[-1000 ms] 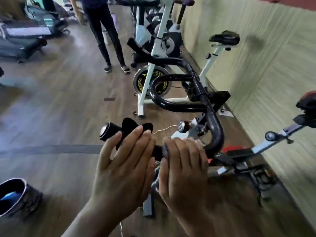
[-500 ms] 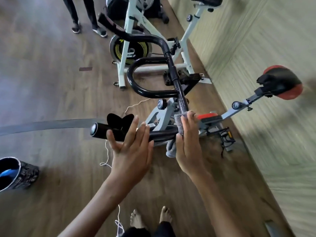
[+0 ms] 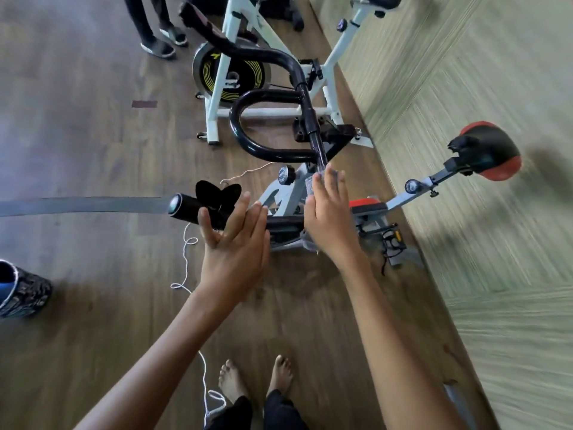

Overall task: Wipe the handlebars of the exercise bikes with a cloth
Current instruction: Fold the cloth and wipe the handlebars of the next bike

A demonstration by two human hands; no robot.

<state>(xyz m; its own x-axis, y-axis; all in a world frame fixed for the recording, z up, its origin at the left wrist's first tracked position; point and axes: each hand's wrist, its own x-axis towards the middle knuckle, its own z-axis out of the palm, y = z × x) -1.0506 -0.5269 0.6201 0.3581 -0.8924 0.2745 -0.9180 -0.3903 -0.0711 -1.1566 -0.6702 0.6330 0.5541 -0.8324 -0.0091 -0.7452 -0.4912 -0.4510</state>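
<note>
Left grip [image 3: 235,246] open, fingers straight and spread, fingertips against the near handlebar [image 3: 186,209] close to its left end. Right grip [image 3: 328,218] lies over the grey cloth [image 3: 310,185] at the bar's bend, further right. Its fingers look fairly straight but the thumb is hidden, so I cannot tell if it clamps. Cloth edge hangs below my palm.

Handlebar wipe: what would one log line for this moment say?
left hand open at handlebar | right hand presses cloth on handlebar bend
</note>
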